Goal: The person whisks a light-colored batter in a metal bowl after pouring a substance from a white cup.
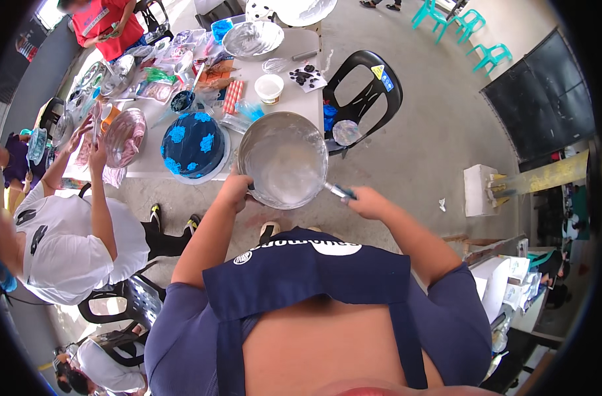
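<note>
My left hand [239, 190] grips the left rim of a round metal bowl [286, 171], with a small dark piece visible by the fingers. White residue coats the inside of the bowl, which is tilted toward me over the table's near edge. Closed around a dark-gripped handle with a metal shank [338, 189] is my right hand [368, 202]. That shank meets the bowl's right rim; I cannot tell whether it is fixed there or belongs to a separate tool. Left of the bowl, a dark navy cake [193, 146] with bright blue icing flowers rests on a round board [225, 156].
A white tub [269, 89], striped straws [233, 97], a whisk [276, 65] and a cream-smeared bowl [253, 39] crowd the table [301, 44]. A black chair [365, 94] stands at its right side. At left, a co-worker in white [78, 247] handles a pink-smeared bowl [126, 138].
</note>
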Demonstrator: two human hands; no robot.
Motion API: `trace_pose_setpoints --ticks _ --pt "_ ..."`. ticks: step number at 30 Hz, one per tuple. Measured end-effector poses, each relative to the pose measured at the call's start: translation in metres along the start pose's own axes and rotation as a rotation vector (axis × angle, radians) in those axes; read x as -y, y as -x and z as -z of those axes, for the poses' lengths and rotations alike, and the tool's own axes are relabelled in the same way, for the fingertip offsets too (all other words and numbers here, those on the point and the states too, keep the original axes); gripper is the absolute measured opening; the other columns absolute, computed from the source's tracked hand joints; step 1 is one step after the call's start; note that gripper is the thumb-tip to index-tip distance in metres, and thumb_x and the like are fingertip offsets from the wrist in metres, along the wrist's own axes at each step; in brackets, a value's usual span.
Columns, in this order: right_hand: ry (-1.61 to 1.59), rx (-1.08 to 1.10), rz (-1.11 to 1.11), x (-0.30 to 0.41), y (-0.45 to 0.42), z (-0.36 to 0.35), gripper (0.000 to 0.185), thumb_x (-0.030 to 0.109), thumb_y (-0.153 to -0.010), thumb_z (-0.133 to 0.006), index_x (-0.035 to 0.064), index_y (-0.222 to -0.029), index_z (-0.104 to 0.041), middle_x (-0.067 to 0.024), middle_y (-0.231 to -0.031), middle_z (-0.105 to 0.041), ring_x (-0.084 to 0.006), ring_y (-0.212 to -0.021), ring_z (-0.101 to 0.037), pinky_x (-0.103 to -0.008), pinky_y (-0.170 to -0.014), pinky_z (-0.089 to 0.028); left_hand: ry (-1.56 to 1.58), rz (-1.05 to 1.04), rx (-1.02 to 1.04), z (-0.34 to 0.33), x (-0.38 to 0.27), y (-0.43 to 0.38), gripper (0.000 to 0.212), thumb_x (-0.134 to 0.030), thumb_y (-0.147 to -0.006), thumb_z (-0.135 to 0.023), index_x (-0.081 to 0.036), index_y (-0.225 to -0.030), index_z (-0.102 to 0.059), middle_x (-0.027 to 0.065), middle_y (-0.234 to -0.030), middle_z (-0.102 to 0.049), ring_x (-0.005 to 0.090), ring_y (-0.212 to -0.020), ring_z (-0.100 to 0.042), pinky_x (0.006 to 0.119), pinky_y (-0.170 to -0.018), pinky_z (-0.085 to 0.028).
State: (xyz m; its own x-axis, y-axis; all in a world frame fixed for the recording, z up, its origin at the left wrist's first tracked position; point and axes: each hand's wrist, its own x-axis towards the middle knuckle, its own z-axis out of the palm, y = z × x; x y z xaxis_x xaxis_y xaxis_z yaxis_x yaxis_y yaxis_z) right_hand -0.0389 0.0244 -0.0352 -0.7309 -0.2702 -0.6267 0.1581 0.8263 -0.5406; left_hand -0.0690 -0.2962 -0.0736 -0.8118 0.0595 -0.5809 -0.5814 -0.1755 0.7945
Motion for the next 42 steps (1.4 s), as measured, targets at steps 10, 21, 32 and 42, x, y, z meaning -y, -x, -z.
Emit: trace_pose_setpoints --ticks 10,21,32,42 --pt "0.139 -0.013 0.146 -0.011 -0.007 -0.004 0.033 0.030 -0.086 -0.052 0.0069 -0.109 -0.056 -0.0191 -0.092 -0.062 -0.0335 -0.085 -0.059 -0.0391 -0.073 -0.045 0.033 0.026 -0.028 -0.007 -0.009 -0.001 0.075 0.005 -0.071 -0.040 -0.020 -0.138 -0.019 0.0182 -0.119 -0.046 0.0354 -0.086 -0.059 0.048 -0.050 -0.056" --pt "0.039 -0.094 0.090 -0.002 -0.023 0.013 0.032 0.025 -0.084 -0.054 0.0081 -0.111 -0.056 -0.0168 -0.087 -0.063 -0.0306 -0.074 -0.061 -0.0363 -0.065 -0.047 0.067 -0.030 -0.020 0.002 -0.008 -0.011 0.075 0.007 -0.071 -0.040 -0.021 -0.138 -0.021 0.0168 -0.120 -0.047 0.0351 -0.082 -0.061 0.050 -0.051 -0.055" --pt "0.056 -0.065 0.271 -0.012 -0.024 -0.002 0.036 0.026 -0.083 -0.056 0.0080 -0.114 -0.055 -0.0162 -0.085 -0.062 -0.0288 -0.075 -0.058 -0.0376 -0.069 -0.045 0.026 -0.039 -0.013 0.004 -0.016 -0.014 0.073 0.007 -0.071 -0.040 -0.019 -0.137 -0.024 0.0149 -0.115 -0.050 0.0324 -0.082 -0.061 0.048 -0.051 -0.056" --pt "0.100 -0.020 0.117 -0.013 -0.017 -0.006 0.033 0.024 -0.083 -0.056 0.0071 -0.112 -0.057 -0.0175 -0.085 -0.063 -0.0306 -0.072 -0.059 -0.0373 -0.066 -0.046 0.004 -0.011 0.021 0.003 -0.014 -0.016 0.070 0.006 -0.072 -0.042 -0.017 -0.136 -0.026 0.0141 -0.113 -0.052 0.0306 -0.080 -0.062 0.046 -0.051 -0.056"
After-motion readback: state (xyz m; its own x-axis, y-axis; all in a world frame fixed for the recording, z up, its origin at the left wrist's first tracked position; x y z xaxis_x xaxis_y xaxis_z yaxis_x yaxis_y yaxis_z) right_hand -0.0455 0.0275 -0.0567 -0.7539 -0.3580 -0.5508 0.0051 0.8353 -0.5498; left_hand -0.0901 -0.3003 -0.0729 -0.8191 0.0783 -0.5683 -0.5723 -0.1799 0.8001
